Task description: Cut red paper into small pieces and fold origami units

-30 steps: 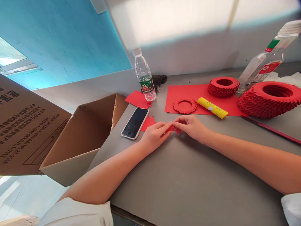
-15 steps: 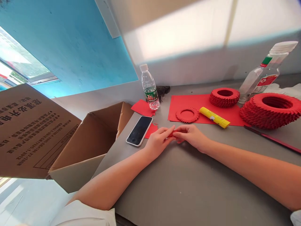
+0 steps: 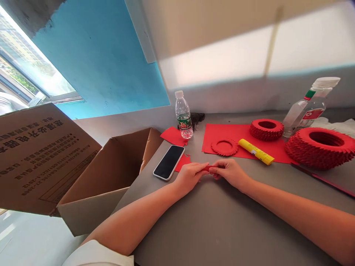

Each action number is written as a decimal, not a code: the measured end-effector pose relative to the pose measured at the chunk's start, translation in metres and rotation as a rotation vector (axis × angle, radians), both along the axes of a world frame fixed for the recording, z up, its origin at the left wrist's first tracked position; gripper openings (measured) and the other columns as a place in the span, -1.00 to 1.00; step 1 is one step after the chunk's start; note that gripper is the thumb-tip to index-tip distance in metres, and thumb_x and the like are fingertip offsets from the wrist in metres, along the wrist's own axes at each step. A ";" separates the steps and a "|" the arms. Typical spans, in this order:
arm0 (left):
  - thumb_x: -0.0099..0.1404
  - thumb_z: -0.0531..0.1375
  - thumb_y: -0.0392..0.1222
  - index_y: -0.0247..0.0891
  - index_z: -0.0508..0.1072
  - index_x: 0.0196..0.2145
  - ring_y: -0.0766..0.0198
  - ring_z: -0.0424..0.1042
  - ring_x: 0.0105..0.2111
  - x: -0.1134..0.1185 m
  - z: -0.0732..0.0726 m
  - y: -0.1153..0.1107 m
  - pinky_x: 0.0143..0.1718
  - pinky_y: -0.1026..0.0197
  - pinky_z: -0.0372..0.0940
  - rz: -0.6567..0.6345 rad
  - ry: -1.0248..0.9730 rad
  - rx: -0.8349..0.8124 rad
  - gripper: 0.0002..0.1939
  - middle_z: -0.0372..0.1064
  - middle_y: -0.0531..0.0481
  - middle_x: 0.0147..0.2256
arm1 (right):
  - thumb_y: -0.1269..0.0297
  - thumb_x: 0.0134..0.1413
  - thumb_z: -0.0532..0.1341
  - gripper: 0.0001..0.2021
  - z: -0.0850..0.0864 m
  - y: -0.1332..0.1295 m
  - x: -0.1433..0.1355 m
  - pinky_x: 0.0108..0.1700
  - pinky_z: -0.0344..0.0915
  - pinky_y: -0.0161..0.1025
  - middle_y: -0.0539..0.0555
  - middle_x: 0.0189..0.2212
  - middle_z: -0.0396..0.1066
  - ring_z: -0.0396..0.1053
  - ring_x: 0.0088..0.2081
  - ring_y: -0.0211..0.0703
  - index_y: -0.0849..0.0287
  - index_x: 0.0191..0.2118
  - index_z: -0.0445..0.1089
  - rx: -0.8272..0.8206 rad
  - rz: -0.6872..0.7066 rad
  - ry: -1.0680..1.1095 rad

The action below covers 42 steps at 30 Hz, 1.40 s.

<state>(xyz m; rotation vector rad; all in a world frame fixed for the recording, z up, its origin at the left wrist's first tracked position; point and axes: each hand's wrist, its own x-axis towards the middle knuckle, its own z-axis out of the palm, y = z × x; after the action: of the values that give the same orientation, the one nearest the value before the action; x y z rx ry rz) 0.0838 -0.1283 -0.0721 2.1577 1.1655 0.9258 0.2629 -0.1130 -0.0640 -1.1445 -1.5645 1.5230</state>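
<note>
Between my two hands is a small piece of red paper (image 3: 207, 168), mostly covered by the fingers. My left hand (image 3: 191, 174) grips its left end, fingers pressed together. From the other side, the thumb and forefinger of my right hand (image 3: 227, 170) pinch it. Just beyond them a thin red paper ring with a toothed edge (image 3: 213, 147) lies on a red paper sheet (image 3: 230, 129). A yellow glue stick (image 3: 255, 151) rests on the same sheet. Two thicker stacked paper rings, a smaller one (image 3: 266, 133) and a larger one (image 3: 318, 153), stand to the right.
A white-edged phone (image 3: 169, 162) lies left of my hands, near red paper scraps (image 3: 174, 136). Behind stands a water bottle (image 3: 185, 122); a bigger clear bottle (image 3: 303, 111) is at right. An open cardboard box (image 3: 94, 207) adjoins the table's left edge. A dark red strip (image 3: 327, 181) lies at right.
The camera view has shifted, so everything sits lower in the picture. My hands stay together on the red paper, which now shows a little more between the fingers.
</note>
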 end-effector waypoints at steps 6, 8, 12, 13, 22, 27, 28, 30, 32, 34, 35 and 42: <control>0.28 0.04 -0.15 -0.21 0.38 -0.06 0.40 0.34 -0.52 0.002 0.006 -0.004 -0.41 0.33 0.32 -0.011 0.068 0.062 -0.70 0.39 0.00 -0.40 | 0.08 -0.13 0.20 -0.73 0.005 0.001 0.002 -0.42 0.26 -0.28 -0.01 -0.60 0.35 0.28 -0.52 -0.26 0.22 -0.49 0.38 0.127 0.049 -0.099; 0.31 -0.02 -0.21 -0.20 0.28 0.03 0.35 0.37 -0.41 0.002 0.008 -0.005 -0.33 0.30 0.31 0.005 0.109 0.144 -0.66 0.38 -0.02 -0.34 | 0.04 -0.07 0.15 -0.70 0.013 0.010 0.002 -0.43 0.27 -0.28 0.02 -0.55 0.37 0.30 -0.49 -0.24 0.22 -0.46 0.39 0.191 0.044 -0.133; 0.32 -0.08 -0.27 -0.23 0.16 0.10 0.30 0.36 -0.33 0.001 0.012 -0.007 -0.28 0.27 0.28 0.048 0.254 0.233 -0.62 0.35 -0.05 -0.27 | 0.06 0.06 0.04 -0.67 0.031 0.048 -0.012 -0.39 0.28 -0.29 0.06 -0.46 0.41 0.33 -0.45 -0.24 0.22 -0.37 0.38 0.462 -0.011 -0.334; 0.32 -0.06 -0.25 -0.23 0.14 0.10 0.30 0.36 -0.35 0.000 0.013 -0.008 -0.31 0.27 0.27 0.058 0.290 0.245 -0.61 0.34 -0.04 -0.28 | 0.11 0.05 0.06 -0.72 0.034 0.060 -0.020 -0.36 0.27 -0.29 0.05 -0.42 0.42 0.34 -0.43 -0.25 0.20 -0.30 0.39 0.590 -0.015 -0.459; 0.30 -0.02 -0.16 -0.23 0.24 -0.01 0.34 0.37 -0.42 -0.004 0.014 -0.014 -0.40 0.34 0.25 -0.027 0.248 0.345 -0.68 0.39 0.01 -0.34 | 0.36 0.01 0.13 -0.76 0.014 0.125 -0.097 -0.20 0.18 -0.27 0.16 -0.23 0.43 0.34 -0.21 -0.10 0.22 -0.16 0.38 0.826 0.055 -0.711; 0.29 0.01 -0.16 -0.23 0.23 0.00 0.34 0.37 -0.39 -0.006 0.014 -0.009 -0.33 0.32 0.25 0.028 0.120 0.260 -0.68 0.39 -0.01 -0.30 | 0.41 0.06 0.05 -0.81 0.005 0.119 -0.100 -0.20 0.15 -0.27 0.19 -0.26 0.42 0.32 -0.21 -0.10 0.23 -0.30 0.41 0.886 0.129 -0.787; 0.29 0.02 -0.16 -0.22 0.24 -0.01 0.34 0.36 -0.40 -0.006 0.014 -0.009 -0.34 0.32 0.25 0.050 0.103 0.236 -0.68 0.39 0.00 -0.30 | 0.39 0.06 0.05 -0.81 0.004 0.116 -0.097 -0.21 0.14 -0.27 0.19 -0.26 0.41 0.31 -0.21 -0.09 0.23 -0.31 0.41 0.890 0.150 -0.796; 0.27 0.04 -0.14 -0.21 0.25 -0.02 0.34 0.34 -0.43 -0.005 0.015 -0.008 -0.38 0.32 0.23 0.089 0.078 0.188 -0.68 0.38 0.02 -0.34 | 0.37 0.06 0.07 -0.81 0.001 0.111 -0.087 -0.20 0.14 -0.26 0.19 -0.29 0.41 0.30 -0.21 -0.09 0.23 -0.35 0.43 0.887 0.194 -0.813; 0.26 0.06 -0.11 -0.21 0.25 0.00 0.33 0.33 -0.44 -0.005 0.017 -0.007 -0.39 0.33 0.22 0.103 0.063 0.152 -0.64 0.37 0.04 -0.38 | 0.39 0.03 0.08 -0.82 0.000 0.106 -0.077 -0.19 0.13 -0.26 0.17 -0.34 0.42 0.30 -0.23 -0.10 0.22 -0.40 0.44 0.863 0.223 -0.825; 0.25 0.08 -0.09 -0.21 0.23 0.03 0.32 0.32 -0.43 -0.004 0.018 -0.006 -0.38 0.32 0.21 0.094 0.055 0.134 -0.60 0.36 0.04 -0.39 | 0.45 -0.01 0.07 -0.81 0.000 0.102 -0.068 -0.21 0.14 -0.27 0.14 -0.38 0.43 0.31 -0.26 -0.11 0.22 -0.41 0.44 0.825 0.233 -0.825; 0.25 0.08 -0.09 -0.21 0.22 0.04 0.32 0.32 -0.44 -0.004 0.019 -0.006 -0.38 0.32 0.21 0.084 0.057 0.127 -0.59 0.36 0.05 -0.40 | 0.49 -0.04 0.07 -0.80 0.001 0.100 -0.064 -0.23 0.15 -0.27 0.12 -0.38 0.43 0.32 -0.28 -0.12 0.21 -0.39 0.44 0.803 0.231 -0.816; 0.25 0.08 -0.11 -0.20 0.24 0.00 0.35 0.28 -0.46 -0.003 0.018 -0.006 -0.37 0.33 0.20 0.031 0.110 0.113 -0.64 0.32 0.08 -0.43 | 0.47 -0.13 0.13 -0.75 0.018 0.067 -0.020 -0.28 0.23 -0.27 0.07 -0.39 0.45 0.36 -0.33 -0.16 0.19 -0.27 0.43 0.605 0.146 -0.666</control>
<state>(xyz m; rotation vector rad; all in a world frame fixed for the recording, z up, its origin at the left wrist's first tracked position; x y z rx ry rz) 0.0809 -0.1348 -0.0539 2.3125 1.2291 0.9161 0.2432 -0.0461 -0.0458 -1.2393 -2.3732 0.6479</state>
